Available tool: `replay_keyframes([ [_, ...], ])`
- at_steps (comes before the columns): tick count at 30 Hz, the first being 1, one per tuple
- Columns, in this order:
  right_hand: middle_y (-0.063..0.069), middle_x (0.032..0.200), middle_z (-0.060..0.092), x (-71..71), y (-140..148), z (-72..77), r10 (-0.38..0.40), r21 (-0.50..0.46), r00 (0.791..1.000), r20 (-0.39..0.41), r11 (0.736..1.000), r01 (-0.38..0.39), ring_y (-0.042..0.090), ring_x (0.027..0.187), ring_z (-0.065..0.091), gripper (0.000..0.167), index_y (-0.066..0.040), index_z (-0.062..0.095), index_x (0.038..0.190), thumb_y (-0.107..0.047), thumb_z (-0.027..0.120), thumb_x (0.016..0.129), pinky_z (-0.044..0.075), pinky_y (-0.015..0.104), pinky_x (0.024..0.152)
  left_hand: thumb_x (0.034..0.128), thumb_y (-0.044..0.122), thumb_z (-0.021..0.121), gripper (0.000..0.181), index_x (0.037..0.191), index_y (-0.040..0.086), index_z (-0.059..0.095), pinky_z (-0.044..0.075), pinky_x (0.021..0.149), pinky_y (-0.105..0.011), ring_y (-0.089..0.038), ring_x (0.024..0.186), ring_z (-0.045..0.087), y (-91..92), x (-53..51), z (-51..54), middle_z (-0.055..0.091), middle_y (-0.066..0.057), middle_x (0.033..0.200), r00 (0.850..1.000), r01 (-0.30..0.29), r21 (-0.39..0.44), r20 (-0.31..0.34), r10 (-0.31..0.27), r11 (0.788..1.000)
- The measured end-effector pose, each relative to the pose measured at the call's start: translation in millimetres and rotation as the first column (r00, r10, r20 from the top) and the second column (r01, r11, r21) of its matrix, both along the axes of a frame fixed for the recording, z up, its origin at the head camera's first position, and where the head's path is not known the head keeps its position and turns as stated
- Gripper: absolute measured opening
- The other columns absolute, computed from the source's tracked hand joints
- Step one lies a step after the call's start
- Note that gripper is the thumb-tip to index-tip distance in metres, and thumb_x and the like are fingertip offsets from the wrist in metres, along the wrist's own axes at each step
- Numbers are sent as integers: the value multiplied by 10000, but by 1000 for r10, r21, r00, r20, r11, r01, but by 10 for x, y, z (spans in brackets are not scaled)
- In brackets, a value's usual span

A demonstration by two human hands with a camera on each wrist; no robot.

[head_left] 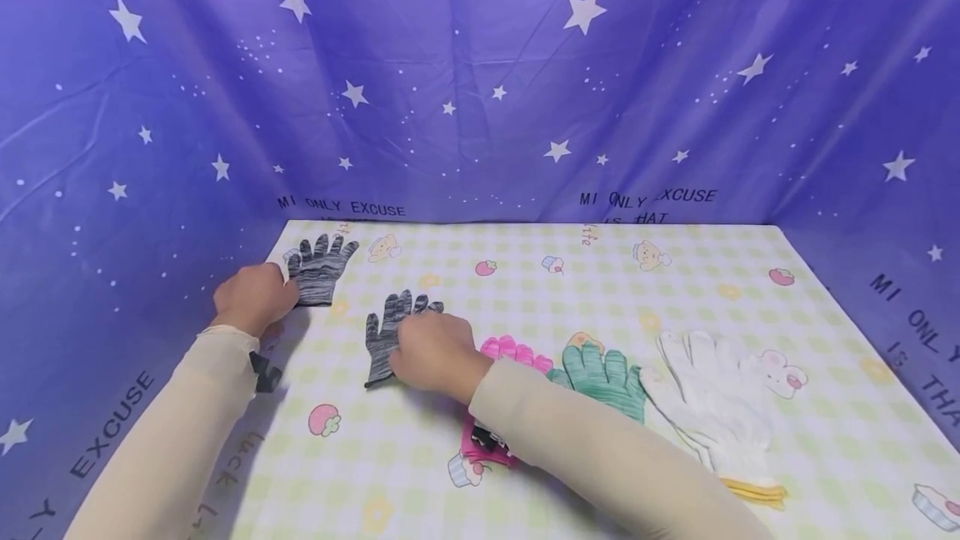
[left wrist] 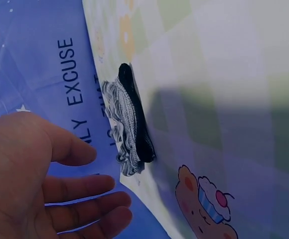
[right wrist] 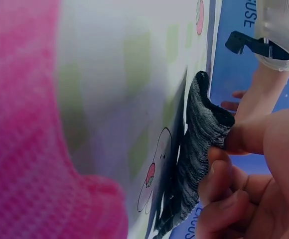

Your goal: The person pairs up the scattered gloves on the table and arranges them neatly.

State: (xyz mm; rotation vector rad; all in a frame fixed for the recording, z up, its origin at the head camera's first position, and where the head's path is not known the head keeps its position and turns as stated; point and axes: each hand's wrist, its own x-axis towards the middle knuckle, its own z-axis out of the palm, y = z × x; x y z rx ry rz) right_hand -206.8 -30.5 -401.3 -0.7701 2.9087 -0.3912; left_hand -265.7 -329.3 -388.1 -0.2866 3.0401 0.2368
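A dark grey striped knit glove [head_left: 322, 273] lies at the table's far left corner, fingers pointing away. My left hand [head_left: 255, 298] is just left of it; in the left wrist view its fingers [left wrist: 87, 186] are loosely bent, apart from the glove's black cuff [left wrist: 134, 114]. A second grey striped glove [head_left: 381, 342] is nearer the middle. My right hand [head_left: 435, 352] pinches this one by its cuff edge between thumb and fingers, as the right wrist view shows, with the cuff [right wrist: 209, 107] raised a little off the table.
Right of my right hand are a pink glove [head_left: 516, 350], partly under my forearm, a green glove [head_left: 603, 377] and white gloves [head_left: 720, 407] with yellow cuffs. A checked cloth [head_left: 510, 298] covers the table. Purple star-printed curtains [head_left: 465, 65] stand behind and beside it.
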Motion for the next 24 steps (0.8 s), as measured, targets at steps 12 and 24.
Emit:
replay_keyframes([
  [12, -59, 540, 438, 169, 104, 1, 53, -20, 997, -60, 998, -54, 131, 507, 477, 416, -211, 460, 579, -360, 655, 915, 405, 373, 416, 934, 286, 466, 320, 946, 31, 658, 474, 548, -537, -389, 850, 639, 102, 87, 18, 686, -266, 1072, 996, 74, 8, -56, -73, 997],
  [24, -116, 435, 269, 334, 246, -18, 80, -82, 997, -8, 993, -81, 76, 414, 299, 485, -230, 359, 508, -328, 659, 875, 268, 297, 352, 950, 290, 471, 352, 1066, 16, 659, 502, 629, -606, -396, 867, 639, 249, 211, 9, 681, -258, 1095, 982, 154, -8, -105, -154, 988],
])
